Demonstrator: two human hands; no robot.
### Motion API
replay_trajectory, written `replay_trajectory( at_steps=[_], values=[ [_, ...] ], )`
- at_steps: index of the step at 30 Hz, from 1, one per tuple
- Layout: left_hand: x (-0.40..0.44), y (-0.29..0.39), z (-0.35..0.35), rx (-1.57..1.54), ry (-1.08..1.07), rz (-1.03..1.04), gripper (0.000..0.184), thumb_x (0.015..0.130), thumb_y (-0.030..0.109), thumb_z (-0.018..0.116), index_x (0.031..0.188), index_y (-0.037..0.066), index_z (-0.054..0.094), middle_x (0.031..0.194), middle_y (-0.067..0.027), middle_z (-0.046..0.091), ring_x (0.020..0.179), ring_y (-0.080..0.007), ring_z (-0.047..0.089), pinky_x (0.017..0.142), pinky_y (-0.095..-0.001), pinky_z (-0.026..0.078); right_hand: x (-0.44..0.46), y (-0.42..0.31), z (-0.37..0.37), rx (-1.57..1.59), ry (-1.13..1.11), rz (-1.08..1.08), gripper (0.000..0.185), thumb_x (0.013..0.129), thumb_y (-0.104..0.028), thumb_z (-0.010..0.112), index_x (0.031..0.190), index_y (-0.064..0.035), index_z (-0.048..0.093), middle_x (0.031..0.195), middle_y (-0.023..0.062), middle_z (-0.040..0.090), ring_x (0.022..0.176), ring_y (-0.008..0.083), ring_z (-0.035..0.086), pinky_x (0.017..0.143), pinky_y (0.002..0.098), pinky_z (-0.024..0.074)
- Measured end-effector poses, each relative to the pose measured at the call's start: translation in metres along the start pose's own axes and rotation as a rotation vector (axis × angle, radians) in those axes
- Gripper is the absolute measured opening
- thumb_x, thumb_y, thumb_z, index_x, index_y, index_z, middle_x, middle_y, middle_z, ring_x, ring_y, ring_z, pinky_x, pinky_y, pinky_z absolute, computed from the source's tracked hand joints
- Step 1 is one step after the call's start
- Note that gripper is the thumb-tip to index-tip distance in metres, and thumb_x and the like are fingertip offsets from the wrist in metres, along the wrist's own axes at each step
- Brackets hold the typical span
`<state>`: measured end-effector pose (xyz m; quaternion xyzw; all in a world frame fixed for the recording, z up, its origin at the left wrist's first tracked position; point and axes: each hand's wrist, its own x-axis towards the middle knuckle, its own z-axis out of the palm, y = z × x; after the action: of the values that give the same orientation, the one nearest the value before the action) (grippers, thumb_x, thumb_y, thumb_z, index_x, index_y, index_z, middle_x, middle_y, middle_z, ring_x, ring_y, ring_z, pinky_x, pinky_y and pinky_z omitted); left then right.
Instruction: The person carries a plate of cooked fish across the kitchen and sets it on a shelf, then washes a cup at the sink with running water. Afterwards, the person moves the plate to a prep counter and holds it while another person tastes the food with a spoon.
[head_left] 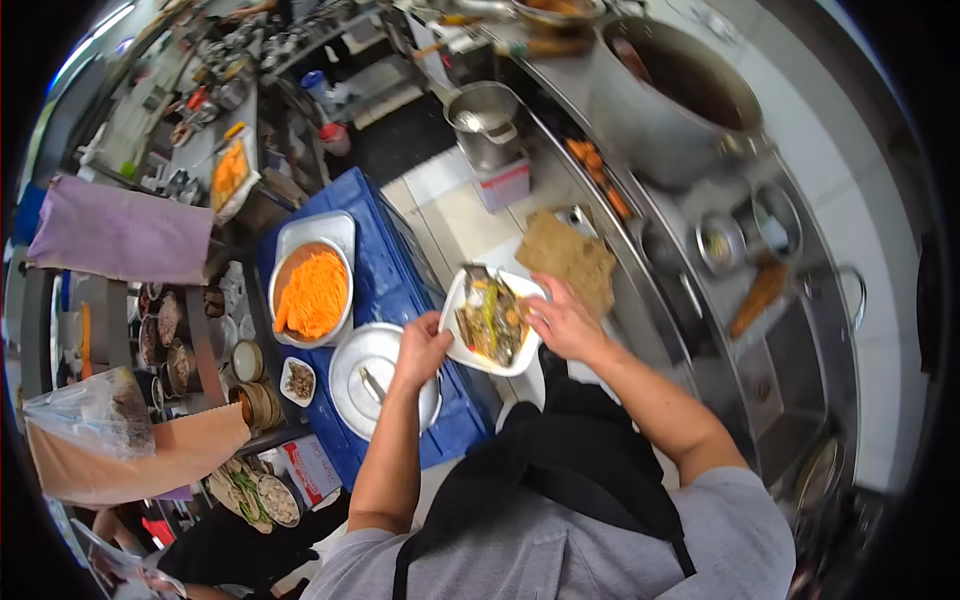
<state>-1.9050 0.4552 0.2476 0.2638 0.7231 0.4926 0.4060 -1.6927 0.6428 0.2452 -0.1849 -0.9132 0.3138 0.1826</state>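
Note:
A white square dish (pixel 462 350) of mixed food with green and brown pieces is held in front of the black apron. My left hand (pixel 425 350) grips its left edge, fingers closed on the rim. At the right edge, my right hand (pixel 565 320) has its fingers bent over the rim, touching the dish near the food. Left of the dish, on a blue chest (pixel 375 220), are a round metal lid (pixel 350 395), a metal bowl (pixel 345 325) of shredded orange food and a small white dish (pixel 309 397) of brown bits.
A big pot (pixel 640 130) of dark liquid stands on the right counter near a sink (pixel 785 430). A metal pot (pixel 484 150) sits ahead on a plastic box. Brown cardboard (pixel 565 260) lies beyond my right hand. Part of another person (pixel 230 550) shows at lower left.

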Motion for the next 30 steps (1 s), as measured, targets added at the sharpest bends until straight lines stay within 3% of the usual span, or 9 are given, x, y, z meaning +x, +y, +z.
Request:
replay_trajectory(
  at_steps=[2,5,7,9,21,24,25,27,30],
  values=[
    [0.024,-0.001,0.000,0.058,0.010,-0.031,0.026,0.085,-0.001,0.056,0.107,-0.004,0.069,0.090,-0.0072,0.073,0.079,-0.0117,0.067,0.070,-0.0283,0.054,0.029,0.018,-0.011,-0.027,-0.079,0.018,0.024,0.091,-0.026,0.067,0.110,-0.0107,0.070,0.137,0.0207,0.050,0.127,0.0400,0.049,0.105,0.0483,0.0419],
    [0.062,-0.023,0.002,0.276,0.149,0.032,0.029,0.083,0.015,0.064,0.108,0.003,0.072,0.092,-0.0155,0.074,0.078,-0.0192,0.070,0.075,-0.0370,0.055,0.068,0.049,-0.014,-0.085,-0.110,-0.082,0.027,0.089,-0.027,0.069,0.109,-0.0097,0.071,0.136,0.0217,0.051,0.123,0.0416,0.051,0.103,0.0504,0.0432],
    [0.087,-0.043,0.005,0.009,0.112,0.047,0.032,0.083,0.016,0.062,0.110,0.001,0.071,0.084,-0.0141,0.073,0.076,-0.0191,0.071,0.072,-0.0342,0.056,0.100,0.046,-0.028,-0.055,-0.165,-0.111,0.028,0.086,-0.025,0.071,0.111,-0.0118,0.072,0.133,0.0209,0.053,0.121,0.0405,0.052,0.101,0.0507,0.0441],
    [0.087,0.006,-0.003,0.088,0.135,-0.090,0.031,0.083,0.012,0.060,0.109,-0.002,0.071,0.078,-0.0098,0.072,0.061,-0.0153,0.066,0.059,-0.0322,0.056,0.127,0.054,-0.024,-0.058,-0.217,-0.151,0.030,0.086,-0.027,0.070,0.113,-0.0138,0.071,0.133,0.0202,0.053,0.121,0.0399,0.052,0.100,0.0508,0.0445],
    [0.205,0.003,-0.122,-0.075,0.270,-0.079,0.028,0.082,0.011,0.058,0.102,-0.005,0.069,0.078,-0.0106,0.070,0.065,-0.0167,0.067,0.060,-0.0334,0.056,0.330,0.057,0.037,-0.137,-0.342,-0.347,0.032,0.089,-0.031,0.068,0.116,-0.0141,0.068,0.135,0.0159,0.053,0.125,0.0350,0.050,0.099,0.0501,0.0430],
    [0.234,0.017,-0.180,-0.034,0.287,-0.054,0.027,0.082,0.012,0.059,0.101,-0.005,0.069,0.078,-0.0120,0.070,0.066,-0.0172,0.068,0.061,-0.0335,0.055,0.386,0.051,0.048,0.661,-0.252,0.031,0.025,0.098,-0.033,0.061,0.106,-0.0094,0.056,0.127,0.0142,0.058,0.120,0.0316,0.056,0.094,0.0448,0.0487],
    [0.244,0.019,-0.201,-0.014,0.299,-0.044,0.027,0.082,0.012,0.059,0.101,-0.004,0.069,0.078,-0.0127,0.070,0.066,-0.0175,0.068,0.062,-0.0335,0.055,0.402,0.044,0.042,0.659,-0.227,0.047,0.025,0.098,-0.033,0.061,0.106,-0.0094,0.056,0.127,0.0142,0.058,0.120,0.0316,0.056,0.094,0.0448,0.0487],
    [0.263,0.008,-0.242,0.021,0.327,0.009,0.028,0.083,0.012,0.059,0.103,-0.005,0.069,0.081,-0.0141,0.071,0.068,-0.0182,0.067,0.063,-0.0343,0.054,0.441,0.036,0.023,1.445,-0.217,0.507,0.027,0.103,-0.038,0.054,0.104,-0.0117,0.057,0.123,0.0124,0.061,0.122,0.0313,0.056,0.095,0.0479,0.0484],
    [0.279,0.020,-0.294,-0.132,0.375,-0.050,0.027,0.087,0.006,0.056,0.107,-0.008,0.067,0.087,-0.0097,0.072,0.073,-0.0160,0.067,0.062,-0.0307,0.054,0.490,0.016,-0.007,1.646,-0.165,0.350,0.035,0.104,-0.046,0.047,0.108,-0.0127,0.058,0.126,0.0144,0.061,0.127,0.0342,0.052,0.095,0.0499,0.0481]
  ],
)
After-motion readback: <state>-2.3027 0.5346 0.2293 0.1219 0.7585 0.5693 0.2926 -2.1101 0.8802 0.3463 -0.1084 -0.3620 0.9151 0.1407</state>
